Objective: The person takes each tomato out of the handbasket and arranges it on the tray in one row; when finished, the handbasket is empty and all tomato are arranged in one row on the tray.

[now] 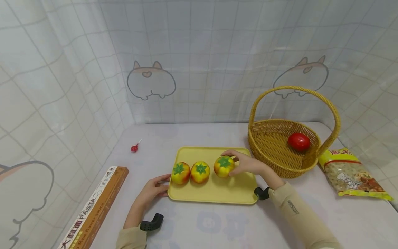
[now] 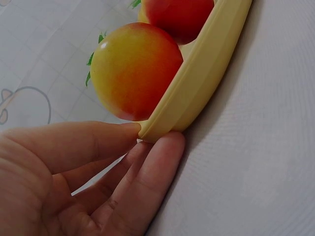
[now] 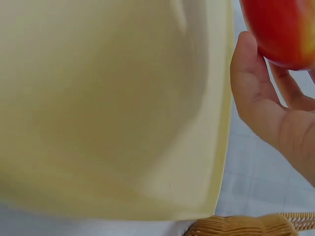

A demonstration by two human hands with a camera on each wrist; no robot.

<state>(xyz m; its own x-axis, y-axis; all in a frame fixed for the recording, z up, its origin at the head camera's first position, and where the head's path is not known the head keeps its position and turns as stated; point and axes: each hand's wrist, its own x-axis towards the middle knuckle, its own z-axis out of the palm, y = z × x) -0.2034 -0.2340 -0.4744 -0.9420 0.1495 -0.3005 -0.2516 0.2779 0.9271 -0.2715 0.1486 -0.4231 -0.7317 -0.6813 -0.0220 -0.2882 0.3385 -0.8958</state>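
A yellow rectangular tray (image 1: 214, 193) lies on the table with two yellow-and-red tomato-like fruits (image 1: 200, 176) side by side in its left half, green leafy tops up. My left hand (image 1: 151, 189) pinches the tray's left edge; in the left wrist view the thumb (image 2: 98, 140) is on the rim and the fingers are below it. My right hand (image 1: 247, 164) grips a third fruit (image 1: 221, 171) of the same kind over the tray's right half, thumb and fingers around its side. Part of that held fruit (image 3: 283, 32) shows in the right wrist view.
A wicker basket (image 1: 270, 159) with a tall handle stands behind right, a red tomato-like fruit (image 1: 299, 142) inside. Beside it lies a yellow-and-clear food bag (image 1: 354, 174). A long pasta box (image 1: 99, 207) is at left, a red lollipop (image 1: 134, 148) farther back. Curtains enclose the table.
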